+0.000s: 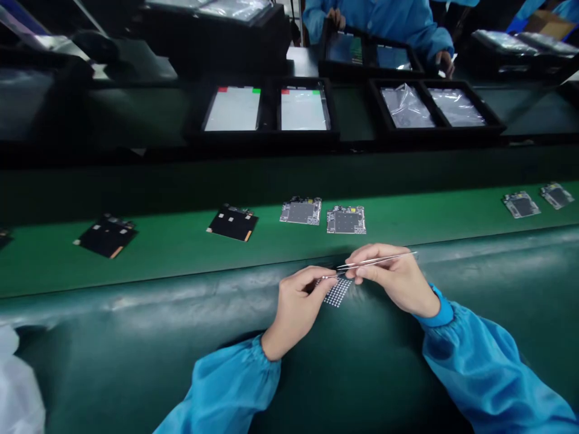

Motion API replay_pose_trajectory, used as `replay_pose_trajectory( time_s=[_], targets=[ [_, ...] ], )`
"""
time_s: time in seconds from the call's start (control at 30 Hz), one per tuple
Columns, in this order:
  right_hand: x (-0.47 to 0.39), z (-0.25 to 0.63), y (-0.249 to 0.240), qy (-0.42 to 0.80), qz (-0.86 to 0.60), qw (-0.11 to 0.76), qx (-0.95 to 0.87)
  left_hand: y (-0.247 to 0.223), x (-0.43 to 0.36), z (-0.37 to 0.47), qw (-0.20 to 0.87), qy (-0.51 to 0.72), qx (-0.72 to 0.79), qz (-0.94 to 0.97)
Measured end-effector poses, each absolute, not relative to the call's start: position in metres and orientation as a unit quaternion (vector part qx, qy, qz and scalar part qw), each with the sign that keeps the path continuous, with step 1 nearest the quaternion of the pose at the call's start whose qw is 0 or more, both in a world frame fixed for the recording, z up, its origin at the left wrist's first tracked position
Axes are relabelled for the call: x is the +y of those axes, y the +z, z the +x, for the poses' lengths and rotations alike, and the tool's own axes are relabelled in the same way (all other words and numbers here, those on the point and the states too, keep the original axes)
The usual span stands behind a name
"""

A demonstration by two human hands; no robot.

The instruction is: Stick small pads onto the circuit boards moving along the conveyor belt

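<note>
My left hand (301, 304) pinches the upper edge of a small sheet (337, 293) dotted with rows of pale pads. In my right hand (395, 277) is a pair of thin metal tweezers (384, 259), its tips at the sheet's top edge near my left fingertips. Whether the tips hold a pad is too small to tell. Just beyond my hands, two grey circuit boards (346, 220) (301, 211) lie side by side on the green strip (416, 211).
Black-covered boards (233, 223) (107, 235) lie at the left of the strip, two grey boards (522, 205) (556, 196) at the far right. Black trays (269, 137) (446, 135) stand on the ledge behind. Across it, a person in blue (380, 24) handles another tray (368, 67).
</note>
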State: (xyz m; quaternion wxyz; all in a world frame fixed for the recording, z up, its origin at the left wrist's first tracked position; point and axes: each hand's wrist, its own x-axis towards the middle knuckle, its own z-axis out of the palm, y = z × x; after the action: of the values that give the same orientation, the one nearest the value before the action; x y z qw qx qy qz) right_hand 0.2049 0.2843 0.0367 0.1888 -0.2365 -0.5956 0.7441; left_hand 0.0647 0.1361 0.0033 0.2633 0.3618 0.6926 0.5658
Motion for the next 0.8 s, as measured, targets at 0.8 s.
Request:
replay_pose_trajectory(
  time_s=[0.8],
  targets=[
    [0.273, 0.204, 0.04, 0.618, -0.274, 0.205, -0.708, 0.001, 0.133, 0.062, 0.269, 0.556, 0.697, 0.363]
  ],
)
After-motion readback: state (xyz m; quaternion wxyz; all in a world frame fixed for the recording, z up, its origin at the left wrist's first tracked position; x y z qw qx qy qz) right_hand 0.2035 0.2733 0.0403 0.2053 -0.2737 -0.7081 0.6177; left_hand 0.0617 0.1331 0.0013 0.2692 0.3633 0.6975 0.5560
